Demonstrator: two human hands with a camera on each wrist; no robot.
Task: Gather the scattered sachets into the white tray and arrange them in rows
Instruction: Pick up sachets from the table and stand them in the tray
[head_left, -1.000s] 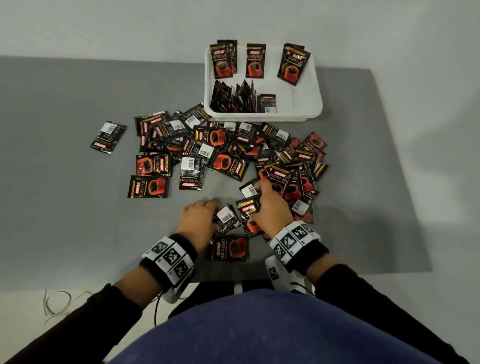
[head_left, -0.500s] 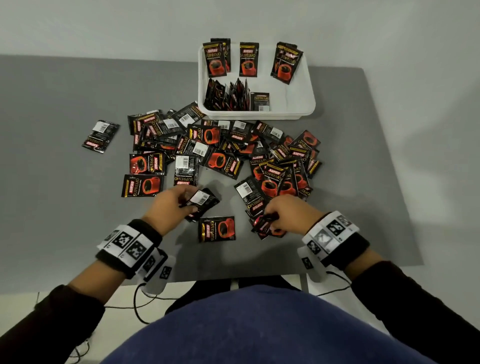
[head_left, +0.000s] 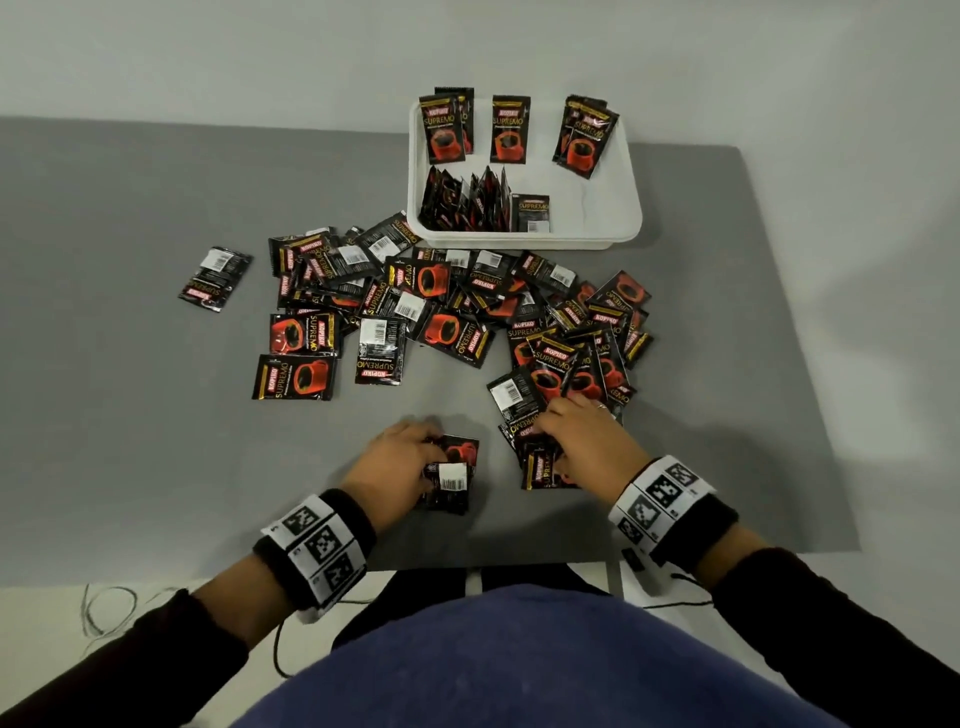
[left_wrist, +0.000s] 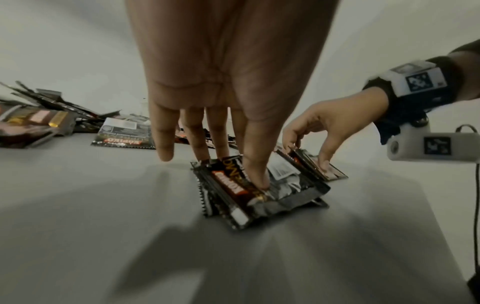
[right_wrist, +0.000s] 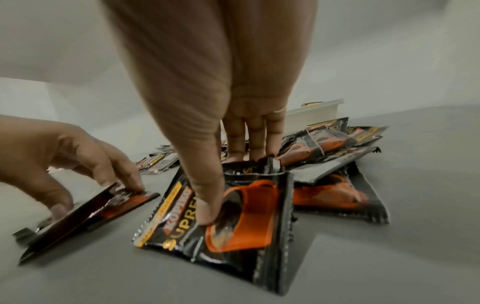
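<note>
1. Head view: left hand (head_left: 395, 462) pinches a small stack (head_left: 451, 478) near the surface's front edge; right hand (head_left: 582, 441) pinches sachets (head_left: 543, 467) at the pile's (head_left: 447, 306) front.
2. Judgement: square each stack before lifting, then carry it to the tray (head_left: 618, 208) at the back edge.
3. Fingers hide each stack's count.

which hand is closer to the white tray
Right. The right hand works the near edge of the sachet pile below the white plastic tray; the left hand sits nearer the person and further left.
</note>
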